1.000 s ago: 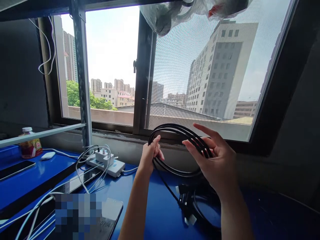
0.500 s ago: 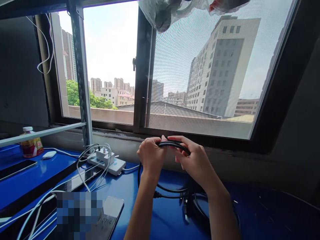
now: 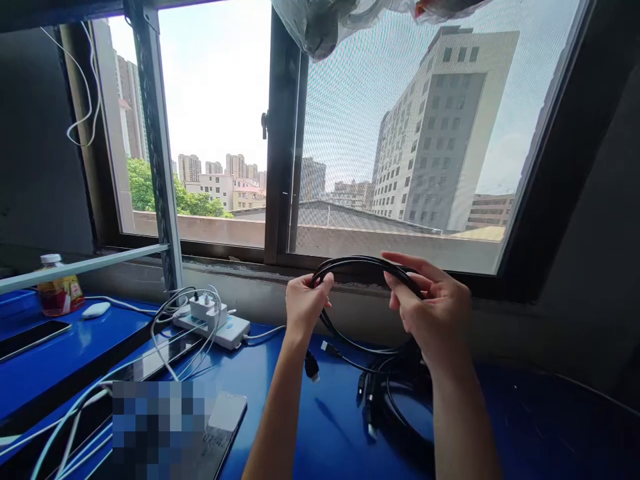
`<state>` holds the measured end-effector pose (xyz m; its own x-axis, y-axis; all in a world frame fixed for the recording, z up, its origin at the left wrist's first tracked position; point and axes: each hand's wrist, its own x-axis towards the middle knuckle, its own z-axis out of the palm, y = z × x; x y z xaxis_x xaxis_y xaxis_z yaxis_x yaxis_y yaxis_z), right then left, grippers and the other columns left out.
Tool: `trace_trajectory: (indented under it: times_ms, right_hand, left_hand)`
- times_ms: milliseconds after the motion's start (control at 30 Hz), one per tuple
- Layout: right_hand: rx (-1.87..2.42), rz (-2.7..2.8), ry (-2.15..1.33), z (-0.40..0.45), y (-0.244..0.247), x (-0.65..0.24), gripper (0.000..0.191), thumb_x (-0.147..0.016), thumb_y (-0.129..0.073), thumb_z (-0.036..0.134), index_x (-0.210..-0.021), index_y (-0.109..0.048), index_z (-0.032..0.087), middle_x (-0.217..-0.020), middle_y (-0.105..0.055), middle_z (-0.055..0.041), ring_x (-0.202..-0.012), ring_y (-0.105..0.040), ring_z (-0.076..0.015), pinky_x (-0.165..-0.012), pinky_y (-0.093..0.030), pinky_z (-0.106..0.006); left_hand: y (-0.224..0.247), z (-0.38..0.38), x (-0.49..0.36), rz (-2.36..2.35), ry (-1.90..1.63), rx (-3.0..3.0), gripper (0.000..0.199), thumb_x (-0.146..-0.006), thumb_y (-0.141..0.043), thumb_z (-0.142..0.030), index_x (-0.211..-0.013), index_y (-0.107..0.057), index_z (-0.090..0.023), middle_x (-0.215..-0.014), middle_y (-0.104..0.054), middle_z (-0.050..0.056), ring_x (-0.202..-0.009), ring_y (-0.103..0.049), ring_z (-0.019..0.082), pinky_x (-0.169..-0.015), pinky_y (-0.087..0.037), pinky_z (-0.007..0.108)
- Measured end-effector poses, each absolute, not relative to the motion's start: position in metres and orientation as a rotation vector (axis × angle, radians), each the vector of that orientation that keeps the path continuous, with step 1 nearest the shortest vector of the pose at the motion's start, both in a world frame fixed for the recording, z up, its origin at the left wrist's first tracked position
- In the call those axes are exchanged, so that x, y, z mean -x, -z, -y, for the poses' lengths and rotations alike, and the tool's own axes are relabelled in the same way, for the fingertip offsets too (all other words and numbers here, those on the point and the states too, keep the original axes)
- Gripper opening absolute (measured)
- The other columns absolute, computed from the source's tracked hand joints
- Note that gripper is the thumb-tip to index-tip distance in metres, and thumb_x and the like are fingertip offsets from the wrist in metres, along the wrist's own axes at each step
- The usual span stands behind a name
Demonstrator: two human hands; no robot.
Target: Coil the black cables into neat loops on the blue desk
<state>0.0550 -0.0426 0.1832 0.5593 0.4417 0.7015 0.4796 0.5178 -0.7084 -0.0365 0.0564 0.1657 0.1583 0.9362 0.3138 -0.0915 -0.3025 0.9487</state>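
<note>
A looped black cable [image 3: 357,260] is held up in front of the window sill, arching between both hands. My left hand [image 3: 306,303] pinches its left end between thumb and fingers. On the right, my right hand [image 3: 433,300] grips the other side of the loops, its index finger stretched out along the top. One black plug [image 3: 311,366] hangs beside my left wrist. Below my right hand, more black cables [image 3: 395,400] with several connectors lie on the blue table [image 3: 335,427]. A slim USB plug [image 3: 330,348] shows left of that pile.
A white power strip [image 3: 233,333] with adapters and tangled white cables stands left of my hands. A phone [image 3: 227,420] lies in front of it. Farther left are a bottle [image 3: 60,293], a white mouse [image 3: 96,310] and another phone [image 3: 35,339]. A metal shelf post [image 3: 157,153] rises behind.
My right hand has moved right, away from my left hand, and the cable loops between them have spread into a wider arch. The hanging plug and the USB plug now show more clearly.
</note>
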Motion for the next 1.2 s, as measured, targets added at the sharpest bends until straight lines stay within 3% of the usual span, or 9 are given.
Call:
trace_trajectory:
  times_ms: [200,333,433,533,700,800,933,1067,1200]
  right_hand:
    - [0.971,0.906,0.096,0.041,-0.186,-0.051,0.028,-0.066,-0.065,0.029,-0.089,-0.072,0.016,-0.038,-0.046,0.0077,-0.028,-0.032,-0.005,-0.028,-0.024,-0.017]
    - [1.119,0.969,0.032,0.038,-0.185,-0.057,0.035,-0.064,-0.067,0.038,-0.09,-0.071,0.015,-0.042,-0.051,0.0061,-0.031,-0.043,-0.0085,-0.031,-0.038,-0.019]
    - [1.2,1.013,0.068,0.037,-0.184,-0.062,0.039,-0.062,-0.069,0.047,-0.083,-0.071,0.015,-0.047,-0.053,0.0039,-0.038,-0.052,-0.0114,-0.038,-0.047,-0.022]
    - [1.209,1.06,0.031,0.036,-0.182,-0.061,0.042,-0.064,-0.069,0.05,-0.085,-0.072,0.014,-0.041,-0.047,0.0056,-0.031,-0.044,-0.0088,-0.032,-0.039,-0.02]
    - [1.12,1.012,-0.08,0.04,-0.182,-0.054,0.051,-0.066,-0.072,0.041,-0.112,-0.069,0.019,-0.036,-0.039,0.0102,-0.025,-0.027,-0.0049,-0.025,-0.017,-0.016]
    - [1.052,0.909,-0.074,0.044,-0.184,-0.051,0.046,-0.065,-0.072,0.036,-0.108,-0.071,0.019,-0.035,-0.035,0.0111,-0.026,-0.025,-0.0043,-0.025,-0.015,-0.016]
    - [0.963,0.769,-0.036,0.05,-0.188,-0.049,0.039,-0.062,-0.071,0.032,-0.098,-0.073,0.018,-0.034,-0.029,0.0118,-0.027,-0.025,-0.0045,-0.026,-0.015,-0.016]
    - [0.926,0.738,0.06,0.053,-0.19,-0.041,0.032,-0.063,-0.07,0.03,-0.093,-0.074,0.02,-0.035,-0.031,0.0111,-0.028,-0.025,-0.0044,-0.028,-0.016,-0.017]
    - [0.925,0.798,0.158,0.054,-0.188,-0.028,0.022,-0.069,-0.068,0.028,-0.089,-0.074,0.021,-0.036,-0.034,0.0097,-0.031,-0.025,-0.0049,-0.031,-0.017,-0.019]
  left_hand:
    - [-0.163,-0.055,0.027,-0.587,-1.18,-1.207,0.05,-0.077,-0.054,-0.033,-0.033,-0.035,-0.02,-0.031,-0.032,-0.005,-0.036,-0.05,0.009,-0.048,-0.038,0.02]
    - [-0.168,-0.052,0.029,-0.549,-1.291,-1.031,0.054,-0.073,-0.061,-0.04,-0.037,-0.025,-0.02,-0.033,-0.023,-0.009,-0.028,-0.027,0.002,-0.035,-0.02,0.017]
    - [-0.17,-0.054,0.033,-0.573,-1.336,-1.048,0.058,-0.069,-0.065,-0.045,-0.037,-0.024,-0.021,-0.033,-0.021,-0.01,-0.029,-0.02,0.0,-0.033,-0.016,0.017]
    - [-0.169,-0.056,0.034,-0.589,-1.348,-1.064,0.059,-0.07,-0.064,-0.045,-0.036,-0.024,-0.02,-0.032,-0.021,-0.009,-0.028,-0.02,0.0,-0.033,-0.017,0.017]
    - [-0.16,-0.059,0.025,-0.696,-1.175,-1.207,0.051,-0.08,-0.05,-0.036,-0.036,-0.029,-0.021,-0.031,-0.025,-0.007,-0.028,-0.036,0.005,-0.037,-0.028,0.017]
    - [-0.151,-0.062,0.02,-0.796,-1.003,-1.365,0.045,-0.079,-0.052,-0.034,-0.037,-0.044,-0.02,-0.031,-0.04,-0.003,-0.03,-0.045,0.009,-0.041,-0.037,0.02]
    - [-0.144,-0.06,0.017,-0.856,-0.77,-1.506,0.049,-0.078,-0.054,-0.039,-0.034,-0.051,-0.019,-0.031,-0.05,0.005,-0.028,-0.045,0.015,-0.037,-0.034,0.024]
    - [-0.145,-0.052,0.018,-0.774,-0.466,-1.666,0.063,-0.087,-0.037,-0.046,-0.033,-0.055,-0.018,-0.035,-0.054,0.009,-0.036,-0.05,0.016,-0.043,-0.037,0.024]
    - [-0.142,-0.053,0.022,-0.487,-0.167,-1.736,0.072,-0.09,-0.023,-0.053,-0.045,-0.067,-0.018,-0.045,-0.061,0.007,-0.049,-0.056,0.015,-0.056,-0.044,0.025]
